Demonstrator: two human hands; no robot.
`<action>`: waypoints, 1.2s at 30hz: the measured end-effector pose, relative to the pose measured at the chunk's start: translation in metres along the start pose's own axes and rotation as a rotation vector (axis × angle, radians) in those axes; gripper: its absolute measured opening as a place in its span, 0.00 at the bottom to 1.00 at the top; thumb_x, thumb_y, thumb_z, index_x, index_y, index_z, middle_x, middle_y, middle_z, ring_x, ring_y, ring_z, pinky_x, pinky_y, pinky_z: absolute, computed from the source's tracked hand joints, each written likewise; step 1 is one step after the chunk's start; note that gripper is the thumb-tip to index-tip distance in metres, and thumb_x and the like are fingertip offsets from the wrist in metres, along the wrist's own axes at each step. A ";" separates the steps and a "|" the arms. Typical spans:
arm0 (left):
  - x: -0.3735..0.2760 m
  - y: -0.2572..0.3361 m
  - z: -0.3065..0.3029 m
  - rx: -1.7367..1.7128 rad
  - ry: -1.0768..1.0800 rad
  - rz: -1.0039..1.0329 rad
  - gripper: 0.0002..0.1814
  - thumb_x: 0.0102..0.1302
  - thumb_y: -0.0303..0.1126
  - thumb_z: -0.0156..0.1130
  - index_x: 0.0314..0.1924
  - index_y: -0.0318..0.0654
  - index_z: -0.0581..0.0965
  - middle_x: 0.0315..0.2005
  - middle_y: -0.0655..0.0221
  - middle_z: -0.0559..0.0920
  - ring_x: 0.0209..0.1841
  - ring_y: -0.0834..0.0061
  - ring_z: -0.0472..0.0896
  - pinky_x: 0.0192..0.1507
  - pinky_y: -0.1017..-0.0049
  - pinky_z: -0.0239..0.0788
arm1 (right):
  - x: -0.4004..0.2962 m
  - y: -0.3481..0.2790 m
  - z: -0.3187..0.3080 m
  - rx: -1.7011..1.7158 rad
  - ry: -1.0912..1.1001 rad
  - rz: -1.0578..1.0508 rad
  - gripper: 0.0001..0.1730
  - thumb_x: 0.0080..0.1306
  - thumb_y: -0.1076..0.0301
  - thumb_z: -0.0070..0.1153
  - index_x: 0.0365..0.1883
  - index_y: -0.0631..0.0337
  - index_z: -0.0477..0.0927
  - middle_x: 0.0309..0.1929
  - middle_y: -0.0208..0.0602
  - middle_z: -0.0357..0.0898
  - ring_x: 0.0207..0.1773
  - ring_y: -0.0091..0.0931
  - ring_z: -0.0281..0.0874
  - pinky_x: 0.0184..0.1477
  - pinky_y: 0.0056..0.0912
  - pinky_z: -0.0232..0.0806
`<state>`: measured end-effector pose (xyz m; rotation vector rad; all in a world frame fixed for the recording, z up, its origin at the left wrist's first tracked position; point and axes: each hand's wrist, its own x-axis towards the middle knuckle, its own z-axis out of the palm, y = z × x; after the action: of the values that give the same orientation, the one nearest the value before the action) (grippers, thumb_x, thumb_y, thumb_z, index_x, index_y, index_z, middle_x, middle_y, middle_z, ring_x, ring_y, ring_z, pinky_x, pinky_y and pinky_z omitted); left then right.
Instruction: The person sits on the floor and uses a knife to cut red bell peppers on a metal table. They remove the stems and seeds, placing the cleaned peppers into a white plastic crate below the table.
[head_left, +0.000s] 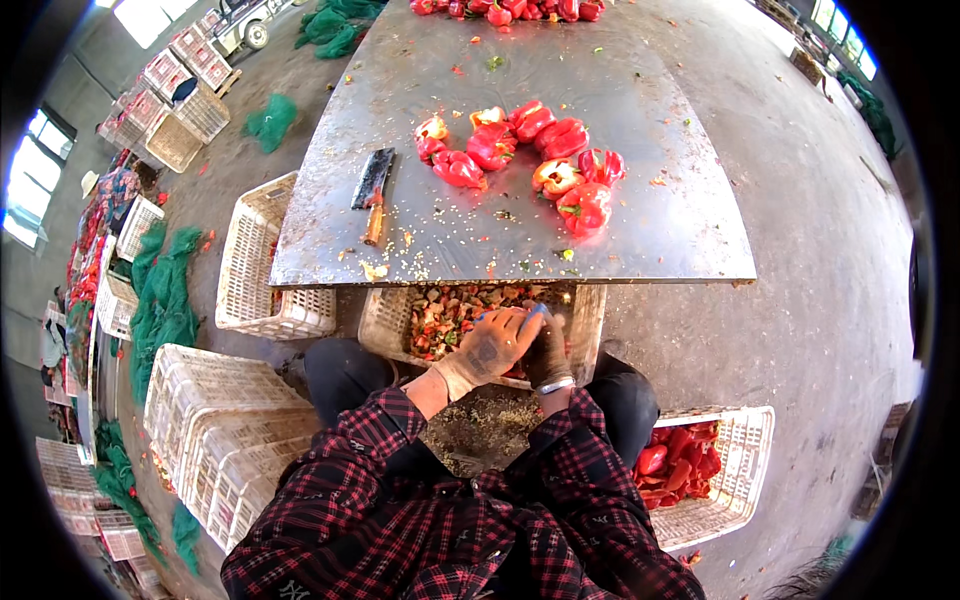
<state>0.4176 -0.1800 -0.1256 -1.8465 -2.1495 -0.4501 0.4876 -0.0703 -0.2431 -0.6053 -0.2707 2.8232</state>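
My left hand (491, 346), in an orange work glove, meets my right hand (549, 349), in a darker soiled glove, over a plastic crate (590, 330) of pepper scraps (442, 319). The fingers overlap; whether something small lies between them cannot be seen. Beyond the crate, several red bell peppers (491, 146) lie on the metal table (660, 217), some cut to show pale insides. A cleaver (373, 180) with a wooden handle lies left of them, among scattered seeds.
At right on the floor stands a crate (739, 480) with red pepper pieces (679, 461). Crates (225, 420) and another crate (255, 247) stand at left, near green netting (169, 292). More peppers (502, 11) lie at the table's far end. People (120, 191) are at the far left.
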 end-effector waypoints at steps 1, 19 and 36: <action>0.001 0.003 0.004 -0.038 0.039 -0.063 0.30 0.55 0.20 0.62 0.61 0.29 0.69 0.43 0.55 0.81 0.45 0.56 0.81 0.45 0.63 0.76 | 0.005 -0.001 -0.009 -0.041 0.007 -0.057 0.14 0.73 0.63 0.47 0.53 0.59 0.75 0.49 0.33 0.75 0.52 0.28 0.75 0.54 0.33 0.71; -0.013 -0.064 0.002 -0.396 0.040 -0.801 0.20 0.62 0.32 0.64 0.55 0.39 0.75 0.41 0.52 0.83 0.42 0.56 0.83 0.44 0.63 0.77 | -0.028 -0.024 0.060 -0.358 -0.005 -0.243 0.20 0.76 0.60 0.43 0.57 0.65 0.74 0.54 0.38 0.76 0.54 0.27 0.78 0.54 0.33 0.76; -0.030 -0.058 0.046 -0.709 -0.212 -0.193 0.10 0.50 0.29 0.64 0.34 0.44 0.77 0.23 0.67 0.78 0.28 0.66 0.81 0.28 0.67 0.71 | -0.027 -0.013 0.030 -0.834 0.069 -0.025 0.21 0.72 0.81 0.40 0.63 0.62 0.70 0.61 0.35 0.70 0.54 0.29 0.77 0.54 0.31 0.74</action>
<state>0.3646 -0.1961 -0.1830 -2.0929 -2.5368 -1.2440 0.5012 -0.0686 -0.2032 -0.8254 -1.4530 2.5630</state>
